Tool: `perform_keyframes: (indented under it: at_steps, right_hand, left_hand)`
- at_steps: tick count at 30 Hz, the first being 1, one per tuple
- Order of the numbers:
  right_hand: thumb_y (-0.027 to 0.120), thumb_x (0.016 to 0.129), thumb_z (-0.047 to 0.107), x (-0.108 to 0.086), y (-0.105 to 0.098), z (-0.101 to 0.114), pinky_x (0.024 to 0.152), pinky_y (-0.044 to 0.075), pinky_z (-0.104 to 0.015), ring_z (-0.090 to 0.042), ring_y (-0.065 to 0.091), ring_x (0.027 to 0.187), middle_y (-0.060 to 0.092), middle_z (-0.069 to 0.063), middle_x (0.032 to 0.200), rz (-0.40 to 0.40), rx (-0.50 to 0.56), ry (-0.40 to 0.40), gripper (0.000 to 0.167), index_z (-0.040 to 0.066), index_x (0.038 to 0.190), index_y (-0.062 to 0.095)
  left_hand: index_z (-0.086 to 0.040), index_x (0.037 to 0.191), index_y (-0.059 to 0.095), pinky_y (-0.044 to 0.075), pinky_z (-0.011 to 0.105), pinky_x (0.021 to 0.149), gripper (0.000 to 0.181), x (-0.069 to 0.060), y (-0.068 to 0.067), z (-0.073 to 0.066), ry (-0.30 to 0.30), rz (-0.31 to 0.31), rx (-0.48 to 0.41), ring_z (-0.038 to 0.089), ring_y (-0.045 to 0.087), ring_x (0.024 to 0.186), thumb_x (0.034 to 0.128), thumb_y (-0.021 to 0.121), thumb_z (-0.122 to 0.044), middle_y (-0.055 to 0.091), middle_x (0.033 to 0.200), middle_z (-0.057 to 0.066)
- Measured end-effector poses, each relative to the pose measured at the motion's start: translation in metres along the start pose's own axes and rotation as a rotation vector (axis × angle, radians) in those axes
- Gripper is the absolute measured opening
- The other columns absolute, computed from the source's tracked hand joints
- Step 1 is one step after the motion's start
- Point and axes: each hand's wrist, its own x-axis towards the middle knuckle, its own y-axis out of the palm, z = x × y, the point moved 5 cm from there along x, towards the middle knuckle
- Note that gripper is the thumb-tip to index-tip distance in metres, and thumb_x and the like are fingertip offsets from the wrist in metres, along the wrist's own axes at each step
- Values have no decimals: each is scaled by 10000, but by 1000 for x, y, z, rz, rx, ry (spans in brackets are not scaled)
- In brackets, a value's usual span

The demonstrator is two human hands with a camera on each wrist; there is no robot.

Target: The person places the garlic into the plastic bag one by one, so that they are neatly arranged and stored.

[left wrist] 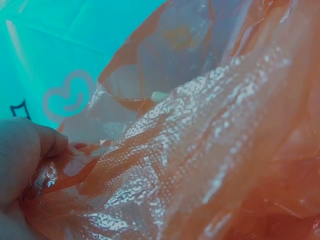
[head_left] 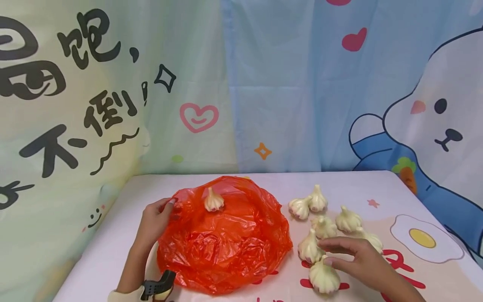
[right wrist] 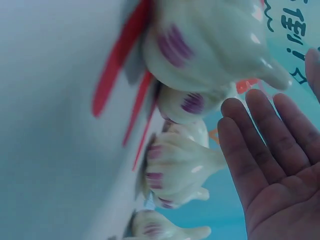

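Observation:
A red plastic bag (head_left: 226,247) lies spread on the table, its mouth facing up. My left hand (head_left: 155,222) pinches the bag's left rim between thumb and fingers; the left wrist view shows the thumb (left wrist: 50,142) on the crinkled film. One garlic bulb (head_left: 214,201) sits in the upper part of the bag. To the right of it, my right hand (head_left: 358,256) hovers over several more garlic bulbs. Nearest its fingertips are one bulb (head_left: 310,248) and another at the front (head_left: 324,277). In the right wrist view that hand (right wrist: 280,165) has its fingers extended, holding nothing.
Two bulbs touch at the back, one of them upright (head_left: 318,199); others (head_left: 349,219) stand beside the right hand. The tabletop (head_left: 264,289) carries printed patterns, including a fried egg (head_left: 422,238). Behind it hangs a printed curtain (head_left: 271,105). The left wrist wears a black strap (head_left: 158,286).

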Motion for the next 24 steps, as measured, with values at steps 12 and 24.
perform_keyframes:
  at_steps: [12, 24]
  right_hand:
    - [723, 864, 348, -4, 10, -6, 802, 563, -372, -125, 633, 1009, 677, 56, 1140, 81, -64, 72, 355, 211, 1190, 683]
    - [719, 881, 273, -5, 13, -10, 762, 571, -343, -116, 660, 913, 699, -23, 1093, 127, 8, 111, 377, 92, 1210, 687]
  left_hand:
    - [-23, 1245, 631, 570, 350, 779, 407, 0, 0, -1, -2, -7, -5, 266, 668, 905, 1033, 463, -327, 672, 1080, 152]
    - [1, 1242, 627, 569, 352, 782, 400, -1, -2, -4, 10, -17, 18, 276, 671, 909, 1038, 457, -299, 669, 1080, 173]
